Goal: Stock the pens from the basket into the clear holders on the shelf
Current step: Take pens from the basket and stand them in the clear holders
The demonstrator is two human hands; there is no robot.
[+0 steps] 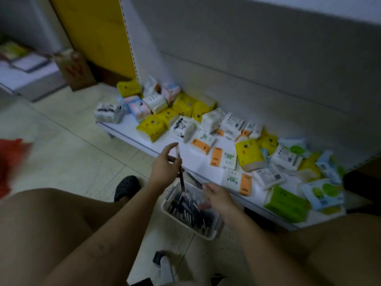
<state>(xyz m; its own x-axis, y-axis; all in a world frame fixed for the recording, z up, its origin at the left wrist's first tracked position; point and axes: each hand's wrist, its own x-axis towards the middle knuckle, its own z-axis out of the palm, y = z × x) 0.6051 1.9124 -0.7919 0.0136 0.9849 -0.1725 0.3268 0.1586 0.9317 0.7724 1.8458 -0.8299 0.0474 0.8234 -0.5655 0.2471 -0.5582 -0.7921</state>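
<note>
A white plastic basket (214,234) full of dark pens (185,207) sits on the floor between my knees, right in front of a low white shelf (127,129). My left hand (165,168) hovers above the basket's far end and grips a few dark pens (181,178) upright, index finger stretched up. My right hand (216,198) is at the basket's right rim and pinches another dark pen (194,179) that slants up to the left. No clear holders are in view.
Many tissue packs (246,154) in yellow, white, orange and green lie scattered over the low shelf. A black clog (126,187) is on the tiled floor to the left. A red blurred object (10,162) is at the far left, a brown paper bag (74,69) behind.
</note>
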